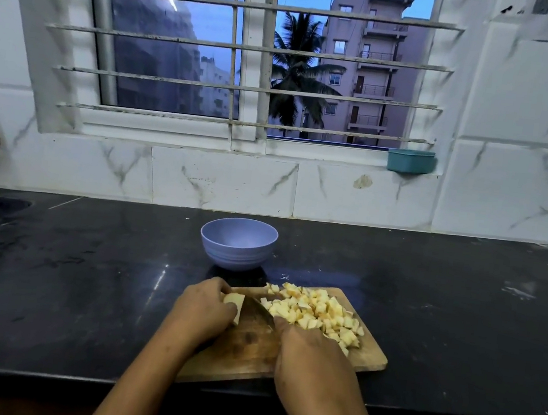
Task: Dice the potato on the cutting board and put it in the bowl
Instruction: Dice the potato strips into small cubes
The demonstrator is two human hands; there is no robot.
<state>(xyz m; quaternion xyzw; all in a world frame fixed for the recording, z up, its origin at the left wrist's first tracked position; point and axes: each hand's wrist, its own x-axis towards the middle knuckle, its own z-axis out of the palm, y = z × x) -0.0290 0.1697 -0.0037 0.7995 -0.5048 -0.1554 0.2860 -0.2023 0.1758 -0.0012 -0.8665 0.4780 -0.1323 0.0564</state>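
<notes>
Potato chunk (234,300) sits at the left end of the cutting board (248,350), pinned by curled fingers of the left hand (203,305) so the right hand (308,349), gripping the knife (258,310), can slice; dice (316,312) pile rightward, clear of the blade, while the bowl (236,256) waits behind

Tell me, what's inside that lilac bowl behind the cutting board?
The bowl shows only its bare far inner wall; no potato is visible in it. Its near rim hides part of the bottom. The diced potato lies heaped on the cutting board.
</notes>
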